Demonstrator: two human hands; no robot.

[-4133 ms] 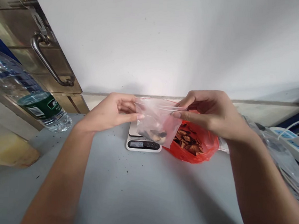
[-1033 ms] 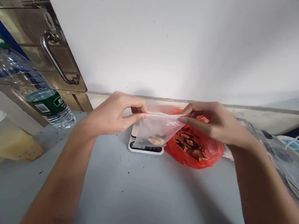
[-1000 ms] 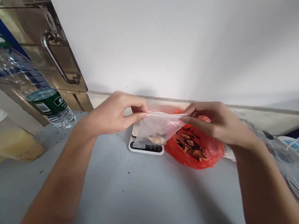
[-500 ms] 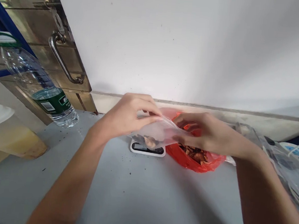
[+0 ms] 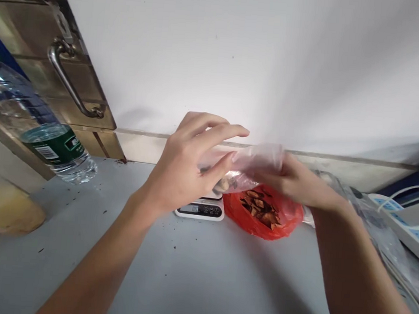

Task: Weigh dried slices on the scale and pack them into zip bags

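Note:
A clear plastic bag (image 5: 259, 157) with pale and dark dried pieces in its bottom hangs slanted above the white digital scale (image 5: 216, 216). My right hand (image 5: 295, 180) grips the bag's upper right part; some of its fingertips are hidden behind the plastic. On the bag's left side is my left hand (image 5: 190, 160), its thumb and forefinger apart with nothing pinched between them. Whether its other fingers touch the bag, I cannot tell. Brown dried slices (image 5: 261, 209) lie in the open red plastic bag (image 5: 280, 226), right of the scale and below my right hand.
A water bottle with a green label (image 5: 58, 146) and a cloudy container of yellowish stuff (image 5: 5, 205) stand on the left. White power strips (image 5: 409, 221) with a cable and clear plastic wrappings (image 5: 379, 230) lie on the right. The wall (image 5: 239, 71) rises behind the grey table (image 5: 183, 286).
My left thumb and forefinger have let go of the bag's edge and spread apart. My right hand has shifted the bag's top up and right. The view has turned slightly to the right.

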